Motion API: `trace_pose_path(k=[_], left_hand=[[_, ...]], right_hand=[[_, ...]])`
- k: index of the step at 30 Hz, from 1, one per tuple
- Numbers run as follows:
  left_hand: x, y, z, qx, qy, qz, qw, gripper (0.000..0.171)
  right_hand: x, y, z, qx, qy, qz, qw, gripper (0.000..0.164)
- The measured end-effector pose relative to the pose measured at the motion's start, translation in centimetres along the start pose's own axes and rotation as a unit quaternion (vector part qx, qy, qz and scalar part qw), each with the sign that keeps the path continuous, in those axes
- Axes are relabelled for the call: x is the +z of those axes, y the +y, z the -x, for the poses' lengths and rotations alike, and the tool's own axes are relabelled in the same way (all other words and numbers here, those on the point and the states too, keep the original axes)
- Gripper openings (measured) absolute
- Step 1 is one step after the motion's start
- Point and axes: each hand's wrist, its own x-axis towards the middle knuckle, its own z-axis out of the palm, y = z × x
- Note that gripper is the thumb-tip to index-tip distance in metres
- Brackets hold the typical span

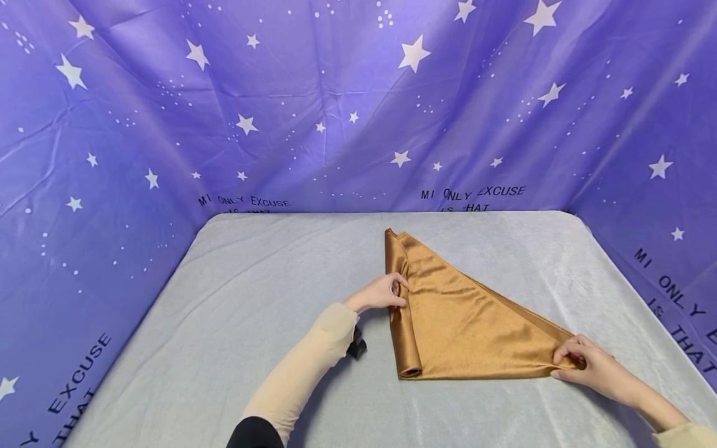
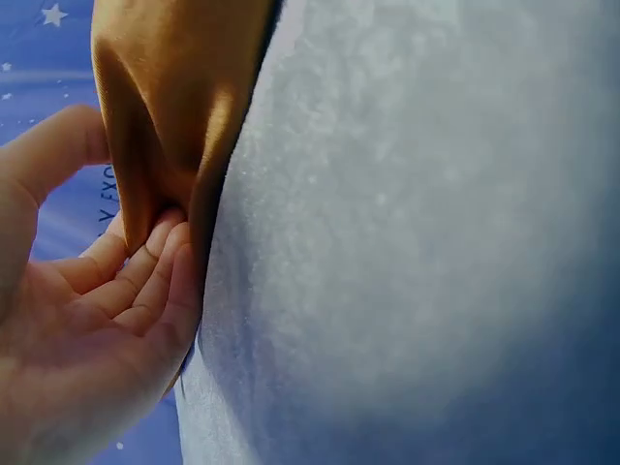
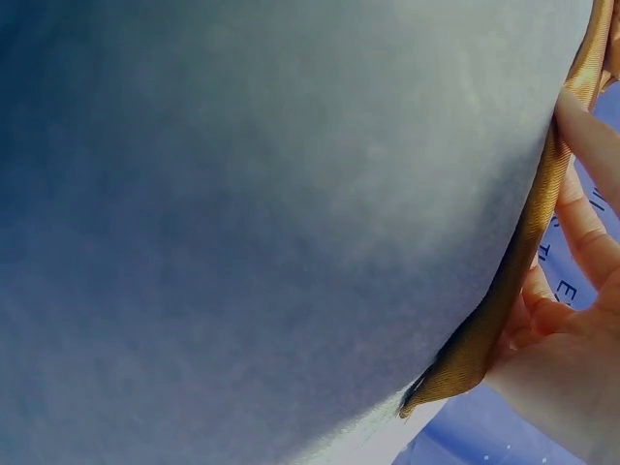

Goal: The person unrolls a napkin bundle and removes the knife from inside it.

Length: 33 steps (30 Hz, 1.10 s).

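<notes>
A golden-brown, satiny cloth point(image 1: 476, 323) lies on the table, spread in a roughly triangular shape that narrows to the right. Its left side is rolled into a tube point(image 1: 411, 354), whose open end faces the near edge. My left hand point(image 1: 381, 292) grips this roll about midway; the left wrist view shows the fabric point(image 2: 174, 87) bunched between thumb and fingers. Over at the cloth's right corner, my right hand point(image 1: 588, 367) pinches the fabric. In the right wrist view the cloth's edge point(image 3: 528, 232) runs along the fingers, and part of that hand is cut off.
The table point(image 1: 269, 274) is covered with a pale grey, plush cloth. Purple curtains point(image 1: 313, 99) with white stars and black lettering hang at the back and both sides. A small black object point(image 1: 356, 344) sits beneath the left wrist.
</notes>
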Motion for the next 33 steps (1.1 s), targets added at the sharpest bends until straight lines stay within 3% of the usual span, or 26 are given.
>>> trace_pose_path(k=[7,18,25,33], left_hand=[[-0.3,-0.3,0.7,-0.016,0.025,0.058,0.9979,0.036],[-1.0,-1.3,2.2,-0.036,0.075,0.132,0.9877,0.04],[-1.9,-0.6,3.7,-0.049,0.067,0.212,0.9737,0.044],[-1.9,-2.3,3.9,-0.077,0.071,0.268,0.9577,0.041]], right_hand=[[0.0,0.1,0.1,0.0,0.0,-0.003,1.0,0.034],[-0.1,0.0,0.1,0.0,-0.002,0.003,1.0,0.033],[-0.1,0.3,0.1,0.004,-0.003,-0.005,1.0,0.034],[0.0,0.3,0.1,0.001,0.002,0.003,1.0,0.035]])
